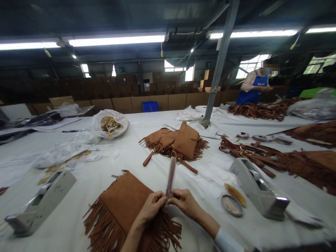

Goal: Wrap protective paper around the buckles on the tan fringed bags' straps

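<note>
My left hand (pixel 152 206) and my right hand (pixel 185 202) meet at the front middle, both pinching the lower end of a narrow brown strap (pixel 171 176) that stands upright between them. Under my hands lies a brown suede fringed bag (pixel 123 206) flat on the white table (pixel 147 122), its fringe spreading toward me. The fingers of both hands are closed on the strap's end.
A pile of fringed bags (pixel 178 141) lies beyond. Grey tape dispensers sit at left (pixel 39 204) and right (pixel 258 190). A small round tin (pixel 231 205) is by my right hand. Brown straps (pixel 252 152) lie right. A plastic bag (pixel 110 123) sits left. A person in blue (pixel 253 87) works far right.
</note>
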`<state>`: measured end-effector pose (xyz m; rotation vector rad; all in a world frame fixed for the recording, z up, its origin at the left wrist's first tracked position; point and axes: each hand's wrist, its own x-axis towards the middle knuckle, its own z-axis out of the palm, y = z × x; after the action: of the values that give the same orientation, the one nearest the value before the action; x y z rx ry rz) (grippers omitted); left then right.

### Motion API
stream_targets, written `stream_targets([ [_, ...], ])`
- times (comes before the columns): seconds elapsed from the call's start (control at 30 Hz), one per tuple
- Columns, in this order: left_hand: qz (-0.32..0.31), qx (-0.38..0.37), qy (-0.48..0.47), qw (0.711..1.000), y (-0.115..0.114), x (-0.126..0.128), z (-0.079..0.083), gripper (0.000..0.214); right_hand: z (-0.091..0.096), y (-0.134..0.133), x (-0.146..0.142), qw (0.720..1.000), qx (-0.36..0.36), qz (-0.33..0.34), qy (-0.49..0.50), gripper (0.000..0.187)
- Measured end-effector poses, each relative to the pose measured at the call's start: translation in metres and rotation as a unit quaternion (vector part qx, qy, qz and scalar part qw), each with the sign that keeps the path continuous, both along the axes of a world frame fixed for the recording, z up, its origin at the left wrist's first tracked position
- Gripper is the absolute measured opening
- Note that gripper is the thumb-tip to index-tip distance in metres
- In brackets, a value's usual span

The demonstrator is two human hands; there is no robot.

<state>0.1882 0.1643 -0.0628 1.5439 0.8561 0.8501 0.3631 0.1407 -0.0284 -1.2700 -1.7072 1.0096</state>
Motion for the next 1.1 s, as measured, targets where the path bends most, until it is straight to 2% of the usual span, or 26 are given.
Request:
stream_targets([
  [0.07, 0.047, -0.002, -0.017, 0.999, -0.002, 0.000, -0.003, 0.036, 0.005, 0.004, 0.004, 0.999, 0.028, -0.007, -0.025, 0.017],
  [0.1, 0.079, 0.006, -0.018, 0.997, -0.004, 0.002, -0.004, 0.038, 0.006, 0.005, 0.007, 0.998, 0.045, -0.032, -0.034, 0.016],
  [0.17, 0.139, 0.035, -0.001, 0.990, -0.009, 0.007, -0.009, 0.039, 0.003, 0.004, 0.011, 0.990, 0.064, -0.123, -0.033, 0.016],
  [0.23, 0.177, 0.071, 0.030, 0.981, -0.014, 0.013, -0.013, 0.037, -0.003, -0.002, 0.011, 0.977, 0.042, -0.210, -0.003, 0.025],
  [0.27, 0.192, 0.090, 0.047, 0.976, -0.016, 0.015, -0.015, 0.035, -0.007, -0.006, 0.008, 0.973, 0.018, -0.229, 0.019, 0.030],
  [0.4, 0.229, 0.159, 0.097, 0.955, -0.020, 0.019, -0.020, 0.027, -0.020, -0.017, -0.015, 0.973, -0.048, -0.198, 0.106, 0.042],
  [0.53, 0.230, 0.201, 0.126, 0.944, -0.022, 0.014, -0.020, 0.027, -0.019, -0.012, -0.038, 0.956, -0.077, -0.213, 0.185, 0.048],
  [0.67, 0.207, 0.212, 0.139, 0.945, -0.024, 0.012, -0.016, 0.030, -0.015, -0.006, -0.048, 0.941, -0.088, -0.174, 0.277, 0.036],
  [0.73, 0.219, 0.195, 0.137, 0.946, -0.024, 0.014, -0.014, 0.030, -0.014, -0.005, -0.051, 0.929, -0.090, -0.155, 0.323, 0.034],
  [0.83, 0.247, 0.145, 0.120, 0.951, -0.023, 0.017, -0.013, 0.031, -0.013, -0.004, -0.054, 0.896, -0.109, -0.153, 0.403, 0.037],
  [0.9, 0.243, 0.105, 0.090, 0.960, -0.022, 0.018, -0.013, 0.032, -0.012, -0.003, -0.055, 0.880, -0.129, -0.154, 0.431, 0.036],
  [1.0, 0.181, 0.047, 0.015, 0.982, -0.024, 0.019, -0.011, 0.029, -0.010, -0.003, -0.055, 0.879, -0.157, -0.146, 0.426, 0.040],
  [1.1, 0.096, 0.006, -0.060, 0.994, -0.029, 0.014, -0.008, 0.028, -0.010, -0.008, -0.049, 0.908, -0.142, -0.112, 0.379, 0.041],
])
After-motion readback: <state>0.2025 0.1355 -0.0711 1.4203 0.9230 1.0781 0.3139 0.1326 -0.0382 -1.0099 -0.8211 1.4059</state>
